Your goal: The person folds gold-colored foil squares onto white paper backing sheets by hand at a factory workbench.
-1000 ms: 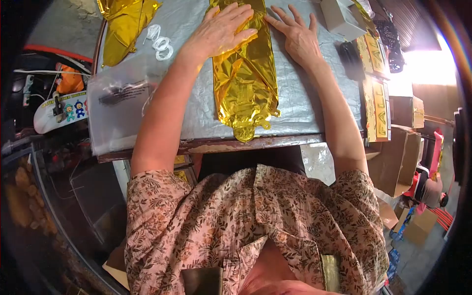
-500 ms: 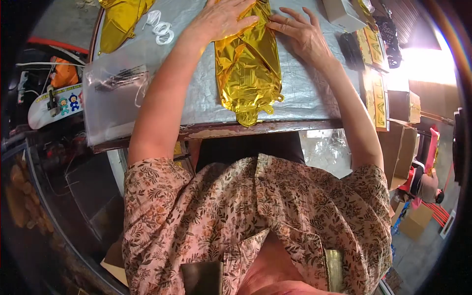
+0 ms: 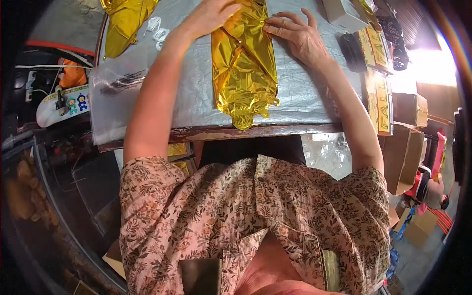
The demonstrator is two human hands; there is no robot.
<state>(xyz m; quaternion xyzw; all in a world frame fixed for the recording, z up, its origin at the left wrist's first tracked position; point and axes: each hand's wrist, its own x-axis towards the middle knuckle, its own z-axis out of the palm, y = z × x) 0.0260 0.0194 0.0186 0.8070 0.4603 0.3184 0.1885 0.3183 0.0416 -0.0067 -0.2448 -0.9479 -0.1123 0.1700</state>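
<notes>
A gold foil balloon [image 3: 244,78], flattened and creased into a long strip, lies on the table with its tabbed end at the near edge. My left hand [image 3: 214,15] reaches over its upper part, fingers stretched out and slightly blurred, partly cut off by the top of the view. On the other side, my right hand [image 3: 297,38] rests with spread fingers, its fingertips touching the foil's right edge. Neither hand wraps round anything.
Another gold foil piece [image 3: 125,29] lies at the far left, near white coiled string [image 3: 156,32]. A clear plastic bag [image 3: 115,105] covers the left corner. A white box [image 3: 344,14] and a black object [image 3: 351,51] are at right. Another person [image 3: 432,189] is far right.
My left hand has slid a little to the left over the foil. The balloon sits slightly further left and nearer the table edge; the whole view has also shifted a little.
</notes>
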